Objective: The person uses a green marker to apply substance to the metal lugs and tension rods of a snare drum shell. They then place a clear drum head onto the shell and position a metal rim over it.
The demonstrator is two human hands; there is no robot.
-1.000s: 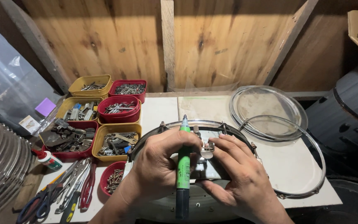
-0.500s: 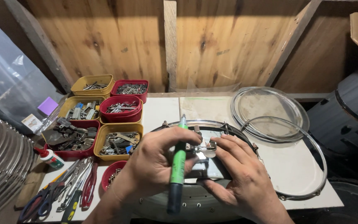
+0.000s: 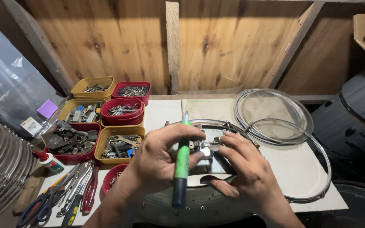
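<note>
Fingers of both hands are closed on a small metal fitting [image 3: 205, 145] over the drum shell [image 3: 199, 202]. A green pen [image 3: 181, 162] is gripped upright in the left hand [image 3: 157, 164]; the right hand [image 3: 246, 173] pinches the fitting from the right.

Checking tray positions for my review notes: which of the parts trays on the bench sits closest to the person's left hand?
The small round red bowl, just beside the left hand at the bench's front edge. The other red and yellow trays sit farther back, toward the wooden wall.

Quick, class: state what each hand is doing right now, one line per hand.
Left hand: closed around a green pen, fingertips at the metal fitting on the drum shell.
Right hand: closed, pinching the same metal fitting.
</note>
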